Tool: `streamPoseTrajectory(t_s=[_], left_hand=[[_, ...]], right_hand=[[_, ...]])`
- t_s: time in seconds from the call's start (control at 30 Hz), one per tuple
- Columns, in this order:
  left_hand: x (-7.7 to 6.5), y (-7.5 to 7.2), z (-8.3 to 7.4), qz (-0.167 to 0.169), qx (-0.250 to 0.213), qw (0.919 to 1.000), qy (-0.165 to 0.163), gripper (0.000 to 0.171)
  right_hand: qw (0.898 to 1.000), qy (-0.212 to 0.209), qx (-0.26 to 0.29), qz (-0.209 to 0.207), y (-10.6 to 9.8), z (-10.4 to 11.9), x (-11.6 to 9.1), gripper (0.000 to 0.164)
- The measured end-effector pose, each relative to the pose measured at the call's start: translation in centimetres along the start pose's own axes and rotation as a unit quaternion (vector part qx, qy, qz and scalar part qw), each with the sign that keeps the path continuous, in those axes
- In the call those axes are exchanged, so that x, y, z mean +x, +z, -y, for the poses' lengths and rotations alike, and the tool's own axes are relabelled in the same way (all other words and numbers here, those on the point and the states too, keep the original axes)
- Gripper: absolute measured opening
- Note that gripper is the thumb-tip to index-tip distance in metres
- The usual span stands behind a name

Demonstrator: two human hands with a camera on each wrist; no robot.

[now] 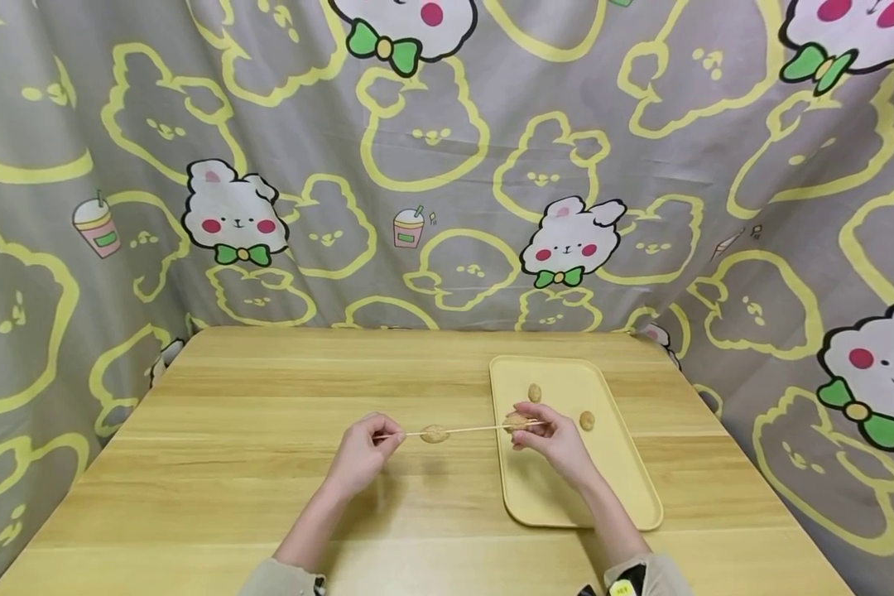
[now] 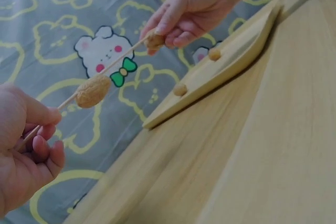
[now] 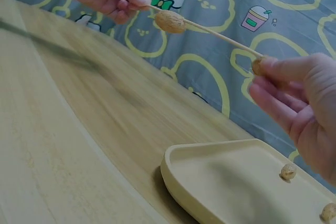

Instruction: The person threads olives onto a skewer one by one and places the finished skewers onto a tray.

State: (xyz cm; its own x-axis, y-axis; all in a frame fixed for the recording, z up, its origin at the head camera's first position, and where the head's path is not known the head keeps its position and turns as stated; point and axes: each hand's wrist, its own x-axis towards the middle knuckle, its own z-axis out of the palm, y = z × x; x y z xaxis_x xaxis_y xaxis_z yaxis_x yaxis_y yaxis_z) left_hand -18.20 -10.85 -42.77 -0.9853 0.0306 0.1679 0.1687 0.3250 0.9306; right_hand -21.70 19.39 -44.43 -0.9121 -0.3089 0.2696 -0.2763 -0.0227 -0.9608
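A thin wooden skewer spans the gap between the two hands, above the table. My left hand pinches its left end between thumb and fingers. Threaded on it, not far from those fingertips, is a brown, rough-skinned oval ball, larger in the left wrist view. A second brown ball is at the skewer's right part, pinched by my right hand over the tray's left side. Thumb and fingers partly hide that ball. The skewer's right tip shows past it in the head view.
A pale yellow rectangular tray lies on the right of the wooden table. Two more brown balls rest in it, one ball towards the back left and another ball further right. A patterned grey curtain hangs behind the table.
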Motion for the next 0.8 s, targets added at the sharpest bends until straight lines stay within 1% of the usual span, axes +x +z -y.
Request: streamPoseTrajectory(t_s=[0.07,0.13,0.2,0.27,0.33,0.43,0.57,0.7,0.8], left_hand=[[-0.1,-0.1,-0.2,0.0,-0.007,1.0,0.001,0.005],[-0.1,-0.1,-0.3,0.0,-0.014,0.9999,-0.004,0.005],[-0.1,-0.1,-0.3,0.0,-0.02,0.9998,-0.007,0.005],[-0.2,-0.2,-0.4,0.004,-0.031,0.9995,-0.005,0.005],[-0.2,-0.3,-0.4,0.005,-0.037,0.9993,-0.006,0.005],[-0.1,-0.4,-0.5,0.003,-0.041,0.9991,-0.009,0.006],[-0.1,-0.5,-0.4,0.0,-0.04,0.9992,-0.006,0.007],[-0.1,-0.4,-0.4,-0.001,-0.041,0.9992,0.003,0.006],[-0.2,-0.3,-0.3,-0.006,-0.044,0.999,0.001,0.005]], right_hand=[[0.999,-0.005,0.041,-0.001,0.0,-0.2,-0.1,0.041],[0.995,-0.021,0.098,0.001,0.1,-0.3,-0.3,0.032],[0.986,-0.048,0.157,0.009,0.3,-0.3,-0.3,0.026],[0.975,-0.075,0.208,0.022,0.6,-0.3,-0.3,0.032],[0.966,-0.09,0.24,0.03,0.8,-0.3,-0.3,0.037],[0.963,-0.096,0.252,0.028,1.0,-0.3,-0.3,0.037],[0.963,-0.096,0.252,0.019,1.2,-0.1,-0.2,0.035],[0.961,-0.101,0.257,0.018,1.4,-0.1,0.0,0.034],[0.961,-0.102,0.256,0.021,1.4,-0.3,0.2,0.032]])
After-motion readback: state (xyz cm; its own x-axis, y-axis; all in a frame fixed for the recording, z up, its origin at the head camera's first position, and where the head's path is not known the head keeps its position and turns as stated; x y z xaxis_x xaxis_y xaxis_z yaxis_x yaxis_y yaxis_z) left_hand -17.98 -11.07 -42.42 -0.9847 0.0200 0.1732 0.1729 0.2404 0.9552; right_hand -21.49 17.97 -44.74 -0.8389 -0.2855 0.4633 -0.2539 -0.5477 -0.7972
